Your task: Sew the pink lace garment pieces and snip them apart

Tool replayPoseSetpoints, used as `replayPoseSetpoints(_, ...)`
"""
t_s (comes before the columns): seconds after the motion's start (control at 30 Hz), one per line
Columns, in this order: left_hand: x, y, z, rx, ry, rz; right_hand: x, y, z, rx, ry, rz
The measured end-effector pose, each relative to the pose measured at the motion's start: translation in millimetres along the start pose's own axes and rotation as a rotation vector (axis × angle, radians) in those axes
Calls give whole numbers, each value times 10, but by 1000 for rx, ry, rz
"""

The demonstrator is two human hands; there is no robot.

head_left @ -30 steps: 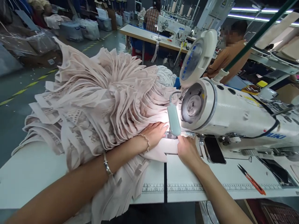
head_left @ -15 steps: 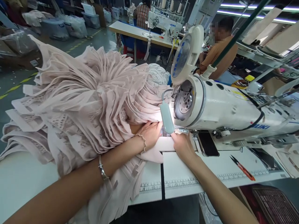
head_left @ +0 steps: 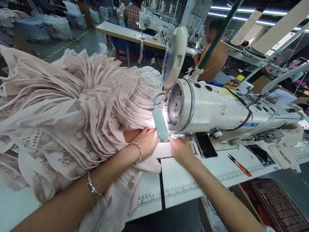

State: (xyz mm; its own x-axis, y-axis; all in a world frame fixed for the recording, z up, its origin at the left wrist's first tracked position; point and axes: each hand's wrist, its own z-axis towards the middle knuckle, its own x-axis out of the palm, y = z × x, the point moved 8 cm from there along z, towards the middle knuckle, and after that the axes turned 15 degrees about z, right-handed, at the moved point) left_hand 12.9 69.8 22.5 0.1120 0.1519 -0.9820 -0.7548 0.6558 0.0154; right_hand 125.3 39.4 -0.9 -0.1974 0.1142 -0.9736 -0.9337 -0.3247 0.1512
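A large gathered heap of pale pink garments point(head_left: 96, 93), with mesh and lace parts, covers the left of the sewing table. My left hand point(head_left: 145, 143) lies on the fabric beside the needle area, fingers stretched out and palm down; its fingertips are partly behind the lamp. Opposite it, my right hand point(head_left: 181, 149) is closed at a pale pink fabric edge point(head_left: 164, 150), thumb towards the presser foot; its curled fingers are mostly hidden. A white sewing machine point(head_left: 210, 109) stands over both hands. Its small pale green lamp point(head_left: 160, 124) lights the stitching spot and hides the needle.
A dark phone point(head_left: 206, 145) and orange-handled thread snips point(head_left: 240, 165) lie right of my right hand. A ruler strip point(head_left: 178, 190) runs along the table's front edge. Behind are another sewing table point(head_left: 116, 30), a person in a tan top point(head_left: 214, 59) and plastic bins point(head_left: 32, 29).
The whole view has shifted, so the machine, heap and table appear further left. Both hands keep nearly the same place beside the needle area.
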Motion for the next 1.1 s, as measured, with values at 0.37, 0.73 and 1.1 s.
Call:
replayPoseSetpoints(0.37, 36, -3, -5, 19, -142, -11, 62, -9, 16, 99, 173, 106)
replayPoseSetpoints(0.73, 46, 7, -10, -4, -184, 8, 93, 17, 20, 73, 210, 71)
replayPoseSetpoints(1.1, -115, -49, -24, 12, -111, 54, 97, 17, 36, 48, 169, 62)
